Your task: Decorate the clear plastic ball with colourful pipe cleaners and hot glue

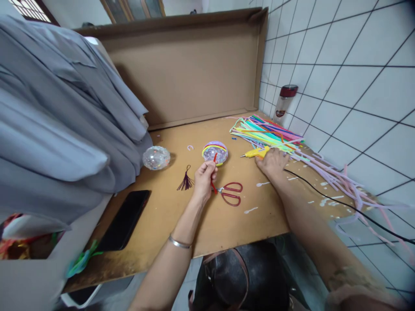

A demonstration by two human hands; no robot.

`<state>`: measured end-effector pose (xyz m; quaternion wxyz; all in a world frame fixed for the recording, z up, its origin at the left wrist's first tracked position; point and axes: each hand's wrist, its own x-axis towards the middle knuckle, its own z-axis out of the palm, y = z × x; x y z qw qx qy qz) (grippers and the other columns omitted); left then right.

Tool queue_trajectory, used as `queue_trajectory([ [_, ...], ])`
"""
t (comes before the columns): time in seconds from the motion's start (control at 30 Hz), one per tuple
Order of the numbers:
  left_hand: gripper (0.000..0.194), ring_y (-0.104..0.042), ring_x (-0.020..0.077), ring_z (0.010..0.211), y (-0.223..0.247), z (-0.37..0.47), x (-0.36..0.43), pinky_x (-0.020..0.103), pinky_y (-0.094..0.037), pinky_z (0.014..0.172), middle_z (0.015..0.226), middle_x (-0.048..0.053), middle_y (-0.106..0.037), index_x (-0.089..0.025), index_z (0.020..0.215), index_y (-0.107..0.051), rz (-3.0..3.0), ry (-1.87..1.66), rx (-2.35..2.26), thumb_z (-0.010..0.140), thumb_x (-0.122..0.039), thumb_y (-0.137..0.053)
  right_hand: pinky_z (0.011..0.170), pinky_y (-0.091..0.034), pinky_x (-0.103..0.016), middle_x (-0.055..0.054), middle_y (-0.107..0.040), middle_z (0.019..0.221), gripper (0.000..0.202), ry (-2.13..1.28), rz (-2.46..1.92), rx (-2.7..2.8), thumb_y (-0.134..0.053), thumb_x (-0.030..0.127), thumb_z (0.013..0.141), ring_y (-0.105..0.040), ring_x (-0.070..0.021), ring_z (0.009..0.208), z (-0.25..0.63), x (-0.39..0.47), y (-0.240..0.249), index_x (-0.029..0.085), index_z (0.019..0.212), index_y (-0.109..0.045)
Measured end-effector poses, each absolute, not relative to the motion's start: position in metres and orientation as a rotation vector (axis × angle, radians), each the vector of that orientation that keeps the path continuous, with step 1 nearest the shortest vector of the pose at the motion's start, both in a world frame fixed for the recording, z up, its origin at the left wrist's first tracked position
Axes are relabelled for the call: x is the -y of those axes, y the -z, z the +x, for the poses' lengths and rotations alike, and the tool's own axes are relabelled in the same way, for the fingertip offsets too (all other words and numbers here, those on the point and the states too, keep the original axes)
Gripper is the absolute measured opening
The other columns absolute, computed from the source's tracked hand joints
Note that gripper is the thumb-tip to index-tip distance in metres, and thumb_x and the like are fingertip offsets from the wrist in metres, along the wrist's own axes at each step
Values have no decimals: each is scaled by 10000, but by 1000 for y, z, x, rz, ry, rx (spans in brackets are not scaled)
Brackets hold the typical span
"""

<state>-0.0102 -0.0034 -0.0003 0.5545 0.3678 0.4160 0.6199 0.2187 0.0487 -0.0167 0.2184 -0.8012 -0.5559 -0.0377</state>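
My left hand is closed in a pinch on a short red pipe cleaner, whose ends show above and below the fingers. Just beyond it sits a clear ball banded with purple, yellow and red strips. My right hand is closed around the handle of a yellow glue gun, whose nozzle points left toward the ball. Red-handled scissors lie beside my left wrist, their blades partly hidden. To the left are a dark tassel and a second clear ball.
Many coloured pipe cleaners are piled at the back right, near a bottle by the tiled wall. A black cable runs right. A black phone lies front left, beside grey cloth. A cardboard panel stands behind.
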Motion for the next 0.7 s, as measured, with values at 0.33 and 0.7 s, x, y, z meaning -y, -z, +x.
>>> queue_trajectory([
  [0.33, 70, -664, 130, 785, 11, -8, 5, 235, -491, 790, 827, 39, -746, -167, 827, -771, 1261, -1714, -1162, 766, -198, -758, 661, -448, -295, -8, -645, 674, 180, -787, -1360, 1412, -606, 355, 736, -558, -154, 642, 171, -35, 19, 181, 706, -643],
  [0.7, 116, -658, 192, 846, 17, -12, 11, 332, -526, 856, 854, 73, -711, -222, 763, -732, 1945, -1706, -1288, 842, -169, -666, 528, -349, -227, 62, -565, 567, 393, -1584, -811, 946, -906, 451, 523, -454, -65, 530, 127, -7, 21, 177, 670, -665],
])
